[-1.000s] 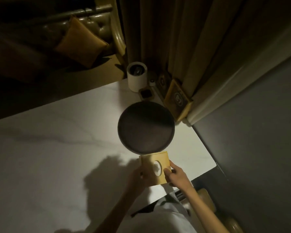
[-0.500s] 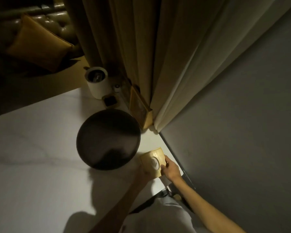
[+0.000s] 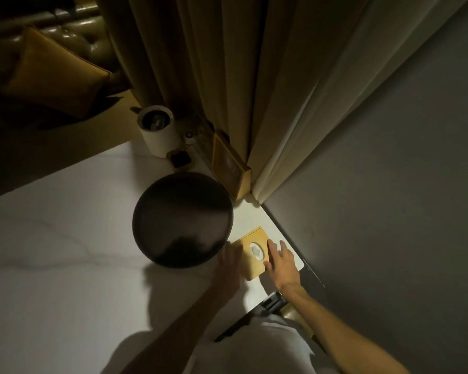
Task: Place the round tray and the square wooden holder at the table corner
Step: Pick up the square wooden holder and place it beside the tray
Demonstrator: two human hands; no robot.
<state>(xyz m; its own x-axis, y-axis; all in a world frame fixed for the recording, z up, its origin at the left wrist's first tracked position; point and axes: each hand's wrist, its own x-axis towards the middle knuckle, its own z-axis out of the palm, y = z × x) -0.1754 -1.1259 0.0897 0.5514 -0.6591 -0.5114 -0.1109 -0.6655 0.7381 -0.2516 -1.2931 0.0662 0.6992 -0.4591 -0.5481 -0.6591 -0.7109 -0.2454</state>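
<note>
Wooden square holder [image 3: 254, 252] flat on table [image 3: 65, 265] btwn left hand [image 3: 229, 261] & right hand [image 3: 283, 261], both spread, beside round tray [image 3: 183, 220].

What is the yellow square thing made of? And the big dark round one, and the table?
The square holder looks like pale wood with a smooth matte face and a round hole showing white inside. The round tray is dark and dull; in this dim light, wood, metal or plastic cannot be told apart. The table looks like polished white marble or an imitation, with faint grey veins.

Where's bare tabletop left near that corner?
A bare strip runs between the round tray, the square wooden holder and the table's wall-side edge. Wide open marble lies left of the tray. Crowded behind it: white cup, framed box.
</note>
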